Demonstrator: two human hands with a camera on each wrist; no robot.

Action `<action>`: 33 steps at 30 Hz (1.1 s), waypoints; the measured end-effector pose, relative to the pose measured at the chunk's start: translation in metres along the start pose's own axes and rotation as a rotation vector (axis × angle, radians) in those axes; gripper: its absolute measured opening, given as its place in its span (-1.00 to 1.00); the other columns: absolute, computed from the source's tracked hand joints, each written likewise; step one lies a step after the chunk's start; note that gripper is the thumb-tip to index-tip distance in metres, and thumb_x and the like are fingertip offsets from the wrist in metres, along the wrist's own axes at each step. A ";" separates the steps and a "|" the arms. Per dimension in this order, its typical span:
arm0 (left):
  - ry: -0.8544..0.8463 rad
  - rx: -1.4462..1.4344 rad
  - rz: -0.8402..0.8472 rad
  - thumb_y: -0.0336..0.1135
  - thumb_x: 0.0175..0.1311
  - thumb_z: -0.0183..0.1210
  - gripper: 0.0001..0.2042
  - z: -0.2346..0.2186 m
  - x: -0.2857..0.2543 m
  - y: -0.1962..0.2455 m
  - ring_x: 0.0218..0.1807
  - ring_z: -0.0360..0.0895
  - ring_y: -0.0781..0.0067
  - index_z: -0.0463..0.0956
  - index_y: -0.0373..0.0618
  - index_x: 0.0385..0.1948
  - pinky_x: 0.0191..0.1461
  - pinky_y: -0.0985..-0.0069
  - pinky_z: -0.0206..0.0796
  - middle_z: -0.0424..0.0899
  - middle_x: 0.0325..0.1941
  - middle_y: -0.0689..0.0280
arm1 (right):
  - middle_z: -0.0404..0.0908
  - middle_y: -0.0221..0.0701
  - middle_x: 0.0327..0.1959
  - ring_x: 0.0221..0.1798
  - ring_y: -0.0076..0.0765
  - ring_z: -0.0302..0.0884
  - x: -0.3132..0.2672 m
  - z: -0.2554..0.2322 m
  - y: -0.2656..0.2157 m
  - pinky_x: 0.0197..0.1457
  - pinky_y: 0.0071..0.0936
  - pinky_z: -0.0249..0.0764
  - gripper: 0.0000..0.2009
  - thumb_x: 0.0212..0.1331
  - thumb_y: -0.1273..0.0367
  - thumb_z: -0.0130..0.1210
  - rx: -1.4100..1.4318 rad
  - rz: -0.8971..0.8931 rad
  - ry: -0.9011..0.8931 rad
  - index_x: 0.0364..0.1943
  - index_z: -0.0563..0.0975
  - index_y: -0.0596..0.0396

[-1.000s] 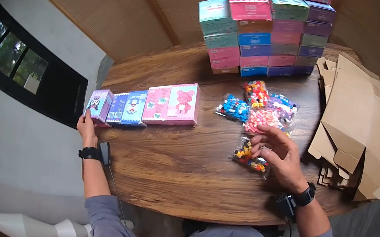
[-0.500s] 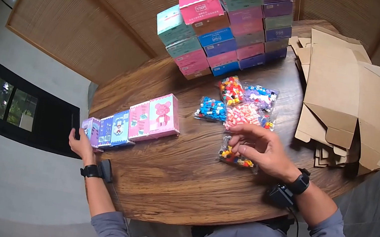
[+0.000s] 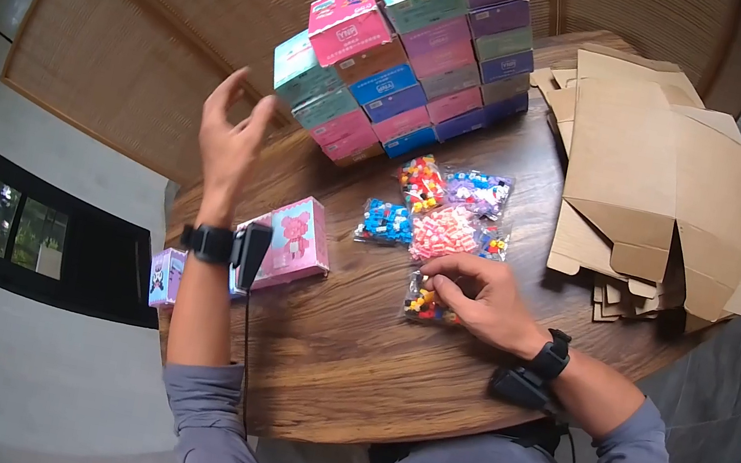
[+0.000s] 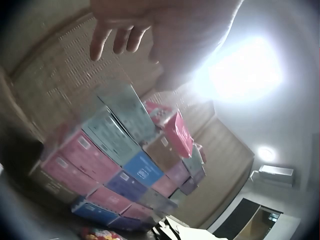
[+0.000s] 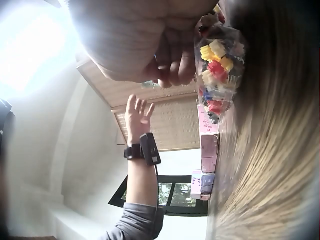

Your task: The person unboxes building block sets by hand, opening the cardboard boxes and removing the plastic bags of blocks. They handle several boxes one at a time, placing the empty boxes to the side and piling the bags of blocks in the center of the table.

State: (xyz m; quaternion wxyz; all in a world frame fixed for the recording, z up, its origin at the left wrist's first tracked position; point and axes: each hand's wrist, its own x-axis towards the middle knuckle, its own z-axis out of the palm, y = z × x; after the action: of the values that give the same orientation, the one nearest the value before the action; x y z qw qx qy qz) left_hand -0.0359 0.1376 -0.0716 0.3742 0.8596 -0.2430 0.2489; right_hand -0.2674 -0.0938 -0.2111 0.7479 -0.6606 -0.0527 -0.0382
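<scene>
My left hand (image 3: 234, 133) is raised with fingers spread and nothing in them, just left of a tall stack of coloured boxes (image 3: 423, 47). In the left wrist view the box stack (image 4: 135, 165) fills the space below that hand. My right hand (image 3: 486, 307) hangs with loosely bent fingers over a clear bag of yellow, red and black building bricks (image 3: 427, 303), overlapping it in the head view. The right wrist view shows the brick bag (image 5: 218, 75) beside the curled fingers. Behind my left forearm, a pink bear box (image 3: 299, 234) and a small purple box (image 3: 166, 277) lie in a row.
More bags lie mid-table: blue bricks (image 3: 386, 222), pink bricks (image 3: 446, 233), red and yellow bricks (image 3: 422, 182) and purple bricks (image 3: 479, 191). Flattened cardboard (image 3: 634, 169) is piled on the right. A woven screen (image 3: 159, 26) stands behind the wooden table (image 3: 345, 376).
My left hand has left the small purple box at the row's left end and risen toward the stack. My right hand stays over the brick bag. The head view has shifted.
</scene>
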 end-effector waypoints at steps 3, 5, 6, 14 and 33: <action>-0.062 0.178 0.247 -0.20 0.07 0.36 -0.32 0.034 0.026 0.023 0.41 0.26 0.07 0.35 -0.06 0.29 0.41 0.18 0.17 0.33 0.36 0.03 | 0.70 -0.43 -0.32 -0.38 -0.70 0.53 0.000 0.000 -0.002 -0.32 -0.64 0.46 -0.83 0.25 0.44 0.14 -0.060 -0.031 0.014 -0.11 0.63 0.16; -0.067 0.314 0.351 -0.21 -0.01 0.38 -0.25 0.052 0.034 0.035 0.44 0.20 0.02 0.31 -0.05 0.32 0.45 0.18 0.12 0.33 0.36 0.03 | 0.70 -0.40 -0.34 -0.39 -0.68 0.54 0.000 0.000 0.001 -0.33 -0.63 0.46 -0.82 0.24 0.44 0.15 -0.077 -0.081 0.037 -0.11 0.63 0.15; -0.062 0.372 0.342 -0.23 -0.05 0.38 -0.22 0.060 0.036 0.040 0.46 0.18 -0.01 0.29 -0.02 0.33 0.45 0.15 0.12 0.31 0.37 0.02 | 0.70 -0.39 -0.34 -0.39 -0.67 0.55 0.001 0.000 0.004 -0.33 -0.62 0.47 -0.82 0.23 0.45 0.15 -0.086 -0.104 0.048 -0.12 0.63 0.15; -0.089 0.282 0.340 -0.36 -0.09 0.34 -0.25 0.076 0.039 0.052 0.38 0.30 0.01 0.32 -0.01 0.30 0.40 0.21 0.23 0.33 0.37 0.06 | 0.69 -0.37 -0.37 -0.41 -0.60 0.56 0.002 0.002 0.008 -0.34 -0.58 0.48 -0.84 0.21 0.46 0.13 -0.112 -0.220 0.074 -0.16 0.63 0.18; 0.118 0.161 0.568 -0.58 0.01 0.10 -0.62 0.027 0.002 0.073 0.01 0.64 0.08 0.63 -0.17 -0.06 0.09 0.33 0.47 0.67 -0.02 0.08 | 0.68 -0.42 -0.34 -0.35 -0.65 0.54 0.003 0.001 0.007 -0.28 -0.62 0.47 -0.80 0.25 0.45 0.14 -0.068 -0.098 0.037 -0.07 0.61 0.17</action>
State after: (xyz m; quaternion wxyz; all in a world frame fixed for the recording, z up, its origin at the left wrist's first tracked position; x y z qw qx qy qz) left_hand -0.0718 0.0726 -0.0487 0.2337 0.7682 -0.4310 0.4117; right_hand -0.2638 -0.0915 -0.2177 0.7230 -0.6816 -0.0697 -0.0890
